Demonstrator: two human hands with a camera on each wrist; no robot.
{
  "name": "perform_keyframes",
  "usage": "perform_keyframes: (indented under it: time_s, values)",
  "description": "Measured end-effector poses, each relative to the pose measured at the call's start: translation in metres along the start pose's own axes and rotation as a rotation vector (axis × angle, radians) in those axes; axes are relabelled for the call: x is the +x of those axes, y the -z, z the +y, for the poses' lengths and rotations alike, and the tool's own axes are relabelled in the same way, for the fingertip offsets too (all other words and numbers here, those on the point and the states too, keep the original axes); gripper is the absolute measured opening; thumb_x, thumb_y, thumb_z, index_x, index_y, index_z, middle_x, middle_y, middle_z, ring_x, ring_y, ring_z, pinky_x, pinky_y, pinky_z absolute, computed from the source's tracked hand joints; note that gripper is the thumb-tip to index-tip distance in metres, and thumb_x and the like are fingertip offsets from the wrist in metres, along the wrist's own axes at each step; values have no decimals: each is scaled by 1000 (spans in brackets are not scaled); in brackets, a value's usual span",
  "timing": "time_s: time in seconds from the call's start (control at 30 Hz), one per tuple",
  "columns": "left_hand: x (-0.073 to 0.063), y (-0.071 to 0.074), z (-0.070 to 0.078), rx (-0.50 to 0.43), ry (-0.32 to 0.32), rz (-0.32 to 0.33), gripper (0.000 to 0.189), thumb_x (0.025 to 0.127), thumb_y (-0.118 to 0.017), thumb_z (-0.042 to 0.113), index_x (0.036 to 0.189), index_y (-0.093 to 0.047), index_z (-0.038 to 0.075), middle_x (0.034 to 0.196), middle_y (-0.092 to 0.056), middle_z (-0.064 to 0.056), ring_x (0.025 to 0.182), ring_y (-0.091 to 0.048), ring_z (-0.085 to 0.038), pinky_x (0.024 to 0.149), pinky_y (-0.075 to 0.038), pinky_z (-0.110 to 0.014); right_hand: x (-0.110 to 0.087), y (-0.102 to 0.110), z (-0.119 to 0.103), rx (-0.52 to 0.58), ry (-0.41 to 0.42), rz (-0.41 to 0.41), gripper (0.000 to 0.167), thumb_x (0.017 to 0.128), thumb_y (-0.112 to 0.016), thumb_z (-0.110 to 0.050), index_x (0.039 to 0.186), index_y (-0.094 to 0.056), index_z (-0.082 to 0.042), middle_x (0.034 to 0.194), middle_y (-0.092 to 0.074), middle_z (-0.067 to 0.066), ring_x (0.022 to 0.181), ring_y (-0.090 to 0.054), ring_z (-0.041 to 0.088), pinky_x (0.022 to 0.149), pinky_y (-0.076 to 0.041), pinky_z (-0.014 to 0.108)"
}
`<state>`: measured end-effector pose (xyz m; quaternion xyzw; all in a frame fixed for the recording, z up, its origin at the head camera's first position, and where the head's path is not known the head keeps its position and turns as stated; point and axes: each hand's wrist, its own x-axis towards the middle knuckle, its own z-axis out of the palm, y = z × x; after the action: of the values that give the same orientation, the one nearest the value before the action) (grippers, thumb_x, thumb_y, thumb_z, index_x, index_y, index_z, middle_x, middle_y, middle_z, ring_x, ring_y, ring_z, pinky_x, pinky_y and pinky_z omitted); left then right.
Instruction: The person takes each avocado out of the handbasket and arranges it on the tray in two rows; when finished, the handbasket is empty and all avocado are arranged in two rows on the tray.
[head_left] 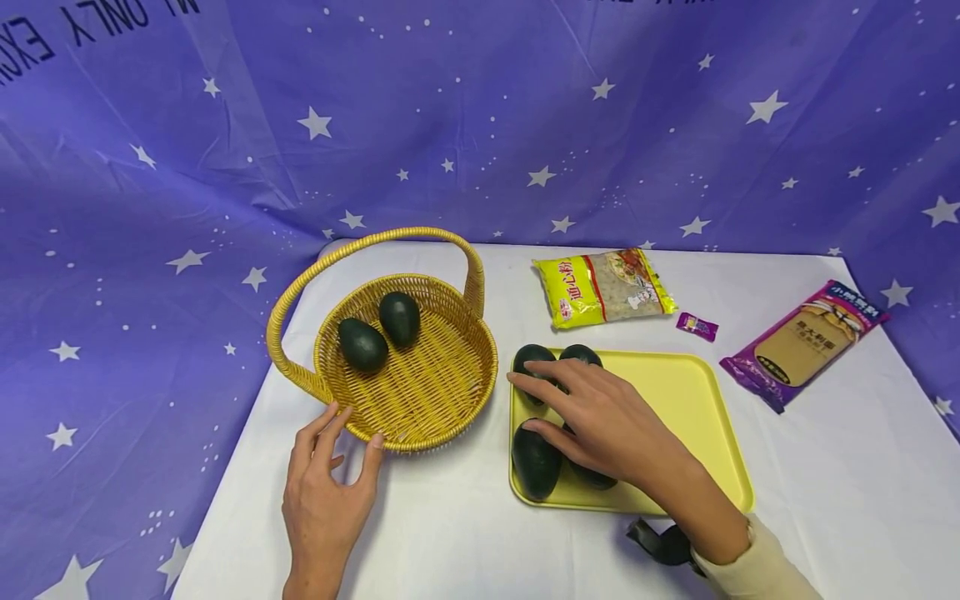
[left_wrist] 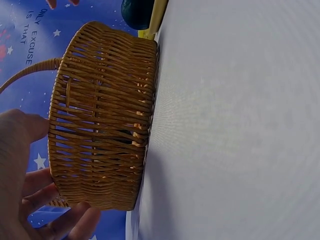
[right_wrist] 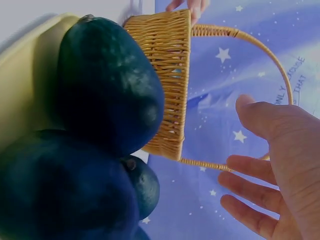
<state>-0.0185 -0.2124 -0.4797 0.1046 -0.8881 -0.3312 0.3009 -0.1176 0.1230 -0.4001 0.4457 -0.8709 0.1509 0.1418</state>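
Two dark green avocados (head_left: 363, 345) lie in the left part of a yellow wicker basket (head_left: 450, 417) with a tall arched handle. My left hand (head_left: 330, 492) is at the basket's near-left rim, thumb and fingers spread, fingertips touching the rim and outer side. The left wrist view shows the woven wall (left_wrist: 102, 125) close by these fingers. Several more avocados (head_left: 536, 462) sit at the left end of a yellow tray (head_left: 675, 375). Over them hovers my right hand (head_left: 600, 408), fingers spread and partly hiding them. In the right wrist view its palm holds nothing, apart from the avocados (right_wrist: 110, 85).
Behind the tray lies a yellow pasta bag (head_left: 606, 287), with a small purple packet (head_left: 697, 326) beside it. A purple noodle pack (head_left: 806, 343) lies at the right. A black strap-like piece (head_left: 663, 543) shows below my right wrist. Purple star-printed cloth (head_left: 480, 125) stands behind the white table.
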Motion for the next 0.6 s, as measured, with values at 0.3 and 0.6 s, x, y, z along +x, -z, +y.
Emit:
perform_keyframes:
  time_s: [0.3,0.6]
  values:
    - [-1,0,-3,43,-2,1,46,89,-90,28,132,-78,17,147,-66,0,116,-71,-21,79,-49,-7,22,-2,1,-25,50,-33,57,100,-78,-36,152,-60,-21,143,-66,8,128,-65,26,104,-56,49]
    - [-1,-1,-4,76,6,-10,43,90,-89,31,129,-79,15,145,-66,0,98,-76,-20,76,-52,-9,38,-9,2,-42,57,-75,52,102,-77,-38,149,-63,-22,142,-67,7,124,-67,25,98,-59,47]
